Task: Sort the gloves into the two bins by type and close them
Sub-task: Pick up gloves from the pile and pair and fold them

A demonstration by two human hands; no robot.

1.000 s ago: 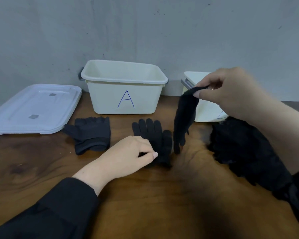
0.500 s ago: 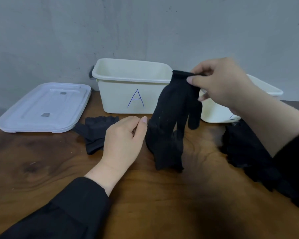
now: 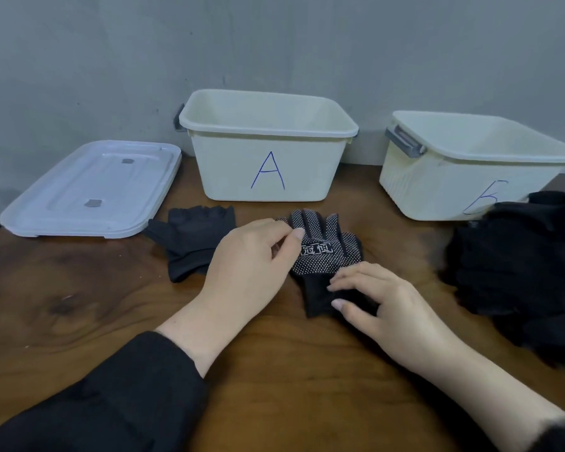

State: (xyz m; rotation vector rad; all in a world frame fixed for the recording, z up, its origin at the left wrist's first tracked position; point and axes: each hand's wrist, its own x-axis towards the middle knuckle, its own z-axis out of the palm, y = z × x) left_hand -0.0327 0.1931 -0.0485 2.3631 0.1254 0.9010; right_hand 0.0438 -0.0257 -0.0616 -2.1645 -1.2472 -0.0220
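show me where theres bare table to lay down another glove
Bare wood lies in front of the lid, left of the left hand, and along the near edge. It is crowded around the dotted glove, the plain gloves and the glove pile.

Grey wall (image 3: pixel 274 44) behind, matte, plaster-like, faint dark specks and scuffs (few small marks near upper middle). Wall meets desk (image 3: pixel 62 305) along straight line at back. Desk dark brown wood, glossy, strong swirling grain, dark knot at left. Light soft and even, mild sheen on wood in foreground, soft shadows. Floor, windows not in view.
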